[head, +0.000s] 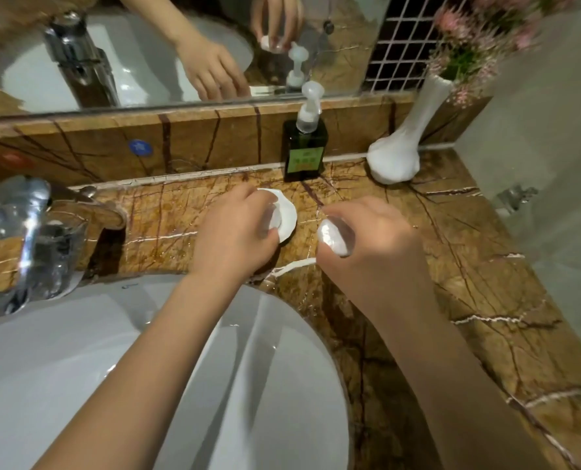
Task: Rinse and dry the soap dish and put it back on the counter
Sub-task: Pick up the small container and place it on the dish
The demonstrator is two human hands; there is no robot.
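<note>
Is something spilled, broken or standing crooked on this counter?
Nothing looks broken or spilled. The soap dish sits flat on the counter under the left hand; the right hand holds a white soap bar. The dispenser bottle and vase stand upright.

Open brown veined marble counter (458,266) right of both hands, free out to the grey side wall (553,164). Back edge blocked by a dark green square pump bottle (304,149) and a white long-necked ceramic vase (397,154); narrow gap between them. Chrome tap (14,239) crowding the left. Wide white basin (78,385) open below, crossed only by two forearms. Small strip of counter clear between tap and left hand (238,232).
</note>
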